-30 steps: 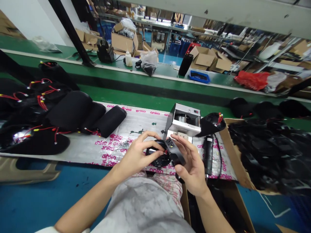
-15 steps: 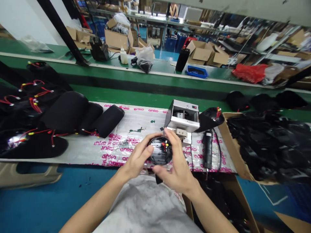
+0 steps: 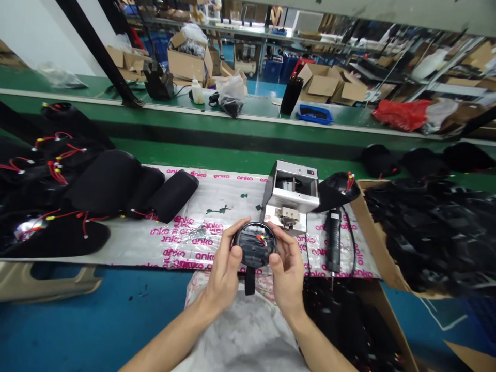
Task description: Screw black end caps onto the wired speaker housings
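A round casing (image 3: 254,244) is held just in front of the boxy machine (image 3: 290,194), which stands on the tabletop mat (image 3: 217,199). Padded parts (image 3: 104,183) lie to its left; what looks like an electric screwdriver (image 3: 333,240) lies right, beside a cardboard box (image 3: 372,232).

Head-worn view, facing forward, down — close above the workbench (image 3: 232,150)

Bright indoor lt, soft shadows, glare on black plastic shell (image 3: 23,232), wide-angle bend at edges, sharp overall.

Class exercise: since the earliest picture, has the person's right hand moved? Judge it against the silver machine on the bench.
Yes: the right hand has moved left and toward the person, from below the silver machine's right side to below its middle.
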Demonstrator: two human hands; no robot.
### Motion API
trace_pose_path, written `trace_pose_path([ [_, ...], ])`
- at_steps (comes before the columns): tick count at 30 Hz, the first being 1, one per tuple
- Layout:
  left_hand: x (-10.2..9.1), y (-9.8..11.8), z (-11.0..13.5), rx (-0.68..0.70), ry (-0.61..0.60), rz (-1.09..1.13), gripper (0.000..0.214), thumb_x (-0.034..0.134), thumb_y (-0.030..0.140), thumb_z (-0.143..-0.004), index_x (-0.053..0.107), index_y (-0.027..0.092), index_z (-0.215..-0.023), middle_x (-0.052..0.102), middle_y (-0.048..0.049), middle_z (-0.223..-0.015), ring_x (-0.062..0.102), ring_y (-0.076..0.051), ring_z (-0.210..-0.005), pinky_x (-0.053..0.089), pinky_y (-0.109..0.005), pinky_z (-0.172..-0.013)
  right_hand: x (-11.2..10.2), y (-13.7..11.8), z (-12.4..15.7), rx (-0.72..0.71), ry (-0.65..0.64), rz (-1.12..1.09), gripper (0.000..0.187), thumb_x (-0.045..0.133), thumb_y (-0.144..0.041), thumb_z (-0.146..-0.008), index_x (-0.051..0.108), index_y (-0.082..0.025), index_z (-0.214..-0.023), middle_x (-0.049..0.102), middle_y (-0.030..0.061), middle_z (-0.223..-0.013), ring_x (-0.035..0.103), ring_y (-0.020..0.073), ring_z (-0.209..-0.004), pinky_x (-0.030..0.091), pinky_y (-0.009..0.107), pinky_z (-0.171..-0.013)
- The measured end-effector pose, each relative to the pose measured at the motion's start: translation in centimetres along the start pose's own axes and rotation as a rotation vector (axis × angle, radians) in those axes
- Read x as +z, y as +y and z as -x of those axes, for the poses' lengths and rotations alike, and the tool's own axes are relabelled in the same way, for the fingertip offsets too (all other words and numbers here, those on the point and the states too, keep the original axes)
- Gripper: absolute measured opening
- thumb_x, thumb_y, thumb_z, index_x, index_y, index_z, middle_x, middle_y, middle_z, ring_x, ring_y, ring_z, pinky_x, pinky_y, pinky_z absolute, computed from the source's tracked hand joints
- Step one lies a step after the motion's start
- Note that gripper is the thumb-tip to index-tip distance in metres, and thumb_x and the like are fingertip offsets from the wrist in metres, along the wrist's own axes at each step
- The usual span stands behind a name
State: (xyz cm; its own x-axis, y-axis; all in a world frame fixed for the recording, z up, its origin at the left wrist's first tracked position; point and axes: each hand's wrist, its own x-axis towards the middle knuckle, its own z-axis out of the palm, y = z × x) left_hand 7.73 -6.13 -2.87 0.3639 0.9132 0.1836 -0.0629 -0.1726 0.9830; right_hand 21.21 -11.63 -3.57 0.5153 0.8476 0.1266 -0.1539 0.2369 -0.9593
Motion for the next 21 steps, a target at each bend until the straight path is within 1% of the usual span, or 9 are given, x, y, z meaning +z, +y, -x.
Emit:
trace_pose_path([
  [2,0.9,-0.3,0.5,0.008,0.095,0.001,0.054,0.036,0.06,-0.116,0.054,0.027,-0.156,0.059,-0.012,-0.16,0.058,-0.028,-0.149,0.048,-0.045,-0.127,0.1,0.1,0.4,-0.031,0.014,0.025,0.049,0.079,-0.053,-0.102,0.066,-0.023,-0.138,0.068,0.0151,-0.154,0.068,0.0276,-0.142,0.059,0.043,-0.118],
  [4,1.8,-0.5,0.5,-0.017,0.169,0.035,0.051,0.033,0.056,-0.118,0.054,0.026,-0.152,0.06,-0.0126,-0.156,0.061,-0.027,-0.145,0.054,-0.044,-0.12,-0.1,0.0,0.5,-0.076,0.0,0.145,0.043,0.07,-0.051,-0.108,0.066,-0.024,-0.142,0.068,0.0137,-0.153,0.068,0.0263,-0.142,0.058,0.042,-0.119],
  [6,2.1,-0.5,0.3,-0.063,0.185,0.067,0.047,0.033,0.053,-0.118,0.055,0.025,-0.149,0.061,-0.0129,-0.152,0.063,-0.027,-0.141,0.058,-0.042,-0.113,-0.7,-0.3,0.4,-0.135,-0.042,0.313,0.042,0.065,-0.046,-0.111,0.066,-0.026,-0.148,0.068,0.0131,-0.154,0.066,0.027,-0.144,0.055,0.044,-0.122],
  [8,1.8,-0.2,-0.1,-0.096,0.157,0.08,0.045,0.036,0.052,-0.117,0.057,0.024,-0.146,0.063,-0.0125,-0.15,0.064,-0.028,-0.139,0.058,-0.042,-0.112,-1.4,-0.5,0.0,-0.165,-0.093,0.426,0.042,0.067,-0.042,-0.109,0.067,-0.026,-0.148,0.07,0.0128,-0.152,0.067,0.0291,-0.143,0.056,0.046,-0.122],
  [10,1.2,0.0,-0.4,-0.107,0.127,0.083,0.045,0.042,0.054,-0.115,0.059,0.023,-0.143,0.064,-0.0122,-0.148,0.064,-0.029,-0.138,0.055,-0.043,-0.116,-2.2,-0.5,-0.4,-0.152,-0.116,0.437,0.043,0.072,-0.043,-0.107,0.069,-0.025,-0.145,0.073,0.0137,-0.148,0.071,0.0307,-0.138,0.059,0.046,-0.119],
  [13,0.7,-0.7,-0.7,-0.073,0.105,0.1,0.046,0.048,0.057,-0.113,0.061,0.022,-0.139,0.066,-0.0126,-0.147,0.063,-0.03,-0.138,0.05,-0.044,-0.12,-2.8,0.2,-0.7,-0.099,-0.103,0.329,0.048,0.078,-0.048,-0.102,0.068,-0.023,-0.142,0.075,0.0154,-0.144,0.075,0.0305,-0.132,0.063,0.043,-0.114],
  [15,0.9,-1.6,-0.8,-0.017,0.135,0.13,0.048,0.049,0.06,-0.112,0.061,0.022,-0.139,0.067,-0.0129,-0.146,0.063,-0.03,-0.137,0.051,-0.044,-0.118,-3.0,0.7,-0.7,-0.093,-0.097,0.292,0.049,0.079,-0.05,-0.101,0.069,-0.022,-0.14,0.076,0.0163,-0.142,0.077,0.0307,-0.129,0.065,0.041,-0.111],
  [17,1.5,-2.3,-0.9,0.008,0.192,0.156,0.051,0.049,0.063,-0.111,0.063,0.022,-0.137,0.067,-0.0129,-0.144,0.064,-0.03,-0.135,0.053,-0.042,-0.114,-3.0,1.1,-0.7,-0.112,-0.104,0.33,0.046,0.078,-0.051,-0.101,0.073,-0.021,-0.136,0.078,0.0164,-0.138,0.079,0.0311,-0.124,0.067,0.039,-0.107],
  [21,2.7,-2.4,-0.8,-0.041,0.289,0.182,0.056,0.05,0.068,-0.108,0.066,0.021,-0.136,0.068,-0.0126,-0.144,0.064,-0.031,-0.135,0.053,-0.042,-0.114,-2.6,1.1,-0.5,-0.156,-0.029,0.445,0.045,0.076,-0.053,-0.101,0.078,-0.023,-0.136,0.08,0.0128,-0.137,0.079,0.0305,-0.125,0.064,0.039,-0.112],
])
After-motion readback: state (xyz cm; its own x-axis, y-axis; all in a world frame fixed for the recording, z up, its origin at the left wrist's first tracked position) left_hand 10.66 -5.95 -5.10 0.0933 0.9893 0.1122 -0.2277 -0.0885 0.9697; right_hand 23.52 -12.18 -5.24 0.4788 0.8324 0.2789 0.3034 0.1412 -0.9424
